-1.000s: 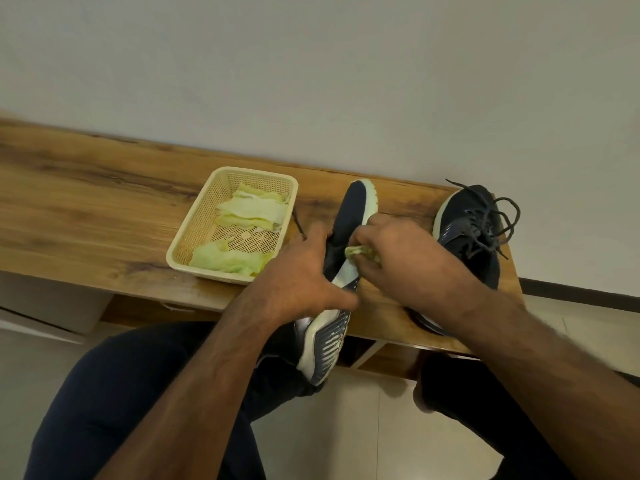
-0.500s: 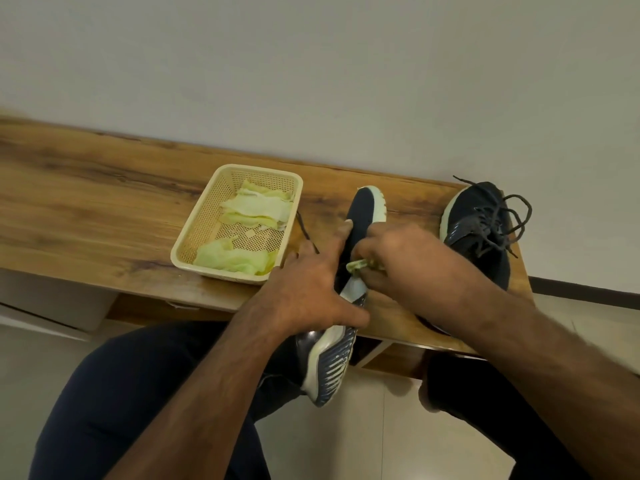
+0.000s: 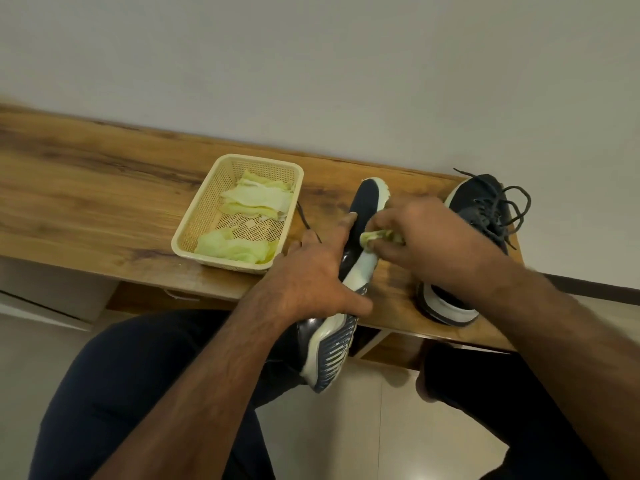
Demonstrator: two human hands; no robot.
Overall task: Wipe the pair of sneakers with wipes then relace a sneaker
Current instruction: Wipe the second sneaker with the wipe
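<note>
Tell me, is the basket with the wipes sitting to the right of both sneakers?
No, the basket sits on the bench left of the held sneaker and the laced sneaker.

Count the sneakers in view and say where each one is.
2. One sneaker is tipped on its side at the bench edge, held by the left hand. The other sneaker stands on the bench at the right, laces loose.
</note>
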